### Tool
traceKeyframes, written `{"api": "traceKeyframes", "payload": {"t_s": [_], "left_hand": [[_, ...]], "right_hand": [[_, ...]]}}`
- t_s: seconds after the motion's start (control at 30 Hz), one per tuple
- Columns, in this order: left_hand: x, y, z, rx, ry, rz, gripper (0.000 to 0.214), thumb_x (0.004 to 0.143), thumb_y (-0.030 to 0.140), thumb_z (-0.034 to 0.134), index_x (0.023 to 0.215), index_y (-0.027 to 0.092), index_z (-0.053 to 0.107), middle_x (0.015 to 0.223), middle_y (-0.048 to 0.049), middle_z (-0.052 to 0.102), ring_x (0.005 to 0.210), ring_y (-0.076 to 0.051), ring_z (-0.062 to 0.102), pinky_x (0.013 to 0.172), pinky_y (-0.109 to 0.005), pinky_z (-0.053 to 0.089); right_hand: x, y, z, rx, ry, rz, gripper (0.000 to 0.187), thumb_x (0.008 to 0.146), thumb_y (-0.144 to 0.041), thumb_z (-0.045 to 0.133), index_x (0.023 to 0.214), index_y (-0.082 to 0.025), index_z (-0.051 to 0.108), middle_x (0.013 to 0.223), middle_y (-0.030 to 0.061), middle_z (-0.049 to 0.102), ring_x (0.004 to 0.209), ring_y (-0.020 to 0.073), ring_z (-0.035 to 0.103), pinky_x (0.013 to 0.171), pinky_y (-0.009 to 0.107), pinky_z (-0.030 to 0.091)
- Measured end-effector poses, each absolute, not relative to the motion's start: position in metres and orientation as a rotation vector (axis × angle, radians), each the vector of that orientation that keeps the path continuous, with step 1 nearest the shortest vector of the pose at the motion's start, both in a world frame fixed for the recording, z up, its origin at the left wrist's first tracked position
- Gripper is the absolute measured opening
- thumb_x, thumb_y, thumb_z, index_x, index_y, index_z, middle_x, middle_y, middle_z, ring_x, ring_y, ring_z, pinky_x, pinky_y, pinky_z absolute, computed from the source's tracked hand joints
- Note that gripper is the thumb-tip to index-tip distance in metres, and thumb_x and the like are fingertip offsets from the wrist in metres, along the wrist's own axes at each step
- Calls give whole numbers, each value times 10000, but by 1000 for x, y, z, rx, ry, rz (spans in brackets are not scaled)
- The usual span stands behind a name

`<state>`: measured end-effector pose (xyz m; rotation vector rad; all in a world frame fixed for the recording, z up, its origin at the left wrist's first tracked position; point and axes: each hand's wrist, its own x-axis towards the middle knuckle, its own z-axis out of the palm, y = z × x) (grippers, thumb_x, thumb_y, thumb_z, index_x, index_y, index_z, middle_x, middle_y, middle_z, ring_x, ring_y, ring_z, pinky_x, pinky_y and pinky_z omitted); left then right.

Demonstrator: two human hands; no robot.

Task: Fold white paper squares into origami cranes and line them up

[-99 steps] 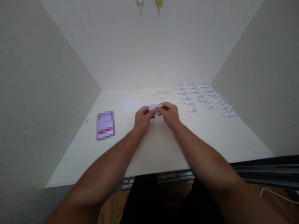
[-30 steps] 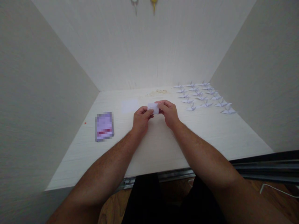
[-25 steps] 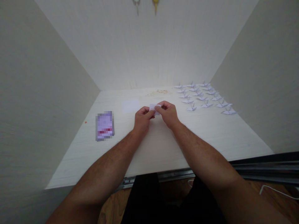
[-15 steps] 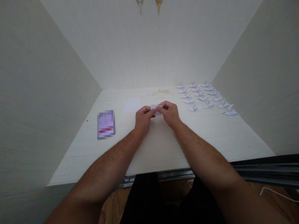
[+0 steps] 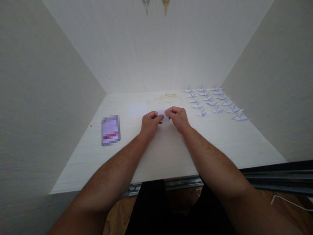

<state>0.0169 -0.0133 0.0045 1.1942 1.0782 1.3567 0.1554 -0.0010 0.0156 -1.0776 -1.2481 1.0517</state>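
Note:
Between my two hands is a small folded piece of white paper, held up just above the table. My left hand is closed on its left side, with the thumb lying across the front. At the upper right edge, my right hand pinches the paper between thumb and fingers. The fingers behind the paper are partly hidden. A flat white paper sheet lies on the table just beyond my left hand. To the right stand several white folded paper cranes in rows.
A blurred-out purple packet lies on the left of the white table. A small orange dot is near the left edge. Pale walls enclose three sides. A brownish worn patch marks the back of the tabletop.
My right thumb has moved up and right across the paper, from its middle to its upper right edge, so more of its face shows. My left hand keeps its grip.

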Motion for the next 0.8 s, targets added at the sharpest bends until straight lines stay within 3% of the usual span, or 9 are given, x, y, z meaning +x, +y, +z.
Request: {"api": "traceKeyframes", "payload": {"t_s": [0.2, 0.4, 0.6, 0.8], "left_hand": [[16, -10, 1, 1102, 1081, 1385, 242, 690, 298, 739, 579, 176, 561, 531, 42, 507, 494, -79, 446, 500, -226, 353], [16, -12, 1, 1195, 1167, 1324, 266, 699, 327, 733, 566, 174, 560, 506, 34, 502, 473, -78, 412, 483, -231, 307], [17, -12, 4, 1057, 993, 1340, 218, 742, 336, 637, 603, 175, 588, 576, 10, 538, 525, -112, 505, 498, -247, 385], [15, -15, 7, 1252, 1187, 1311, 222, 686, 337, 735, 625, 176, 595, 546, 24, 555, 502, -91, 473, 510, -229, 368]], "right_hand": [[158, 0, 16, -1074, -1276, 1048, 370, 783, -506, 610, 590, -192, 568, 524, -29, 516, 518, 101, 462, 535, 258, 401], [157, -1, 16, -1117, -1291, 1016, 213, 676, -347, 695, 600, -191, 572, 520, -42, 539, 501, 96, 457, 502, 245, 358], [160, 4, 12, -1082, -1187, 1051, 202, 657, -345, 695, 590, -192, 582, 505, -49, 522, 496, 94, 448, 514, 249, 367], [160, 2, 15, -1095, -1229, 1023, 198, 676, -366, 695, 631, -186, 624, 518, -39, 545, 492, 97, 456, 497, 246, 366]]}}
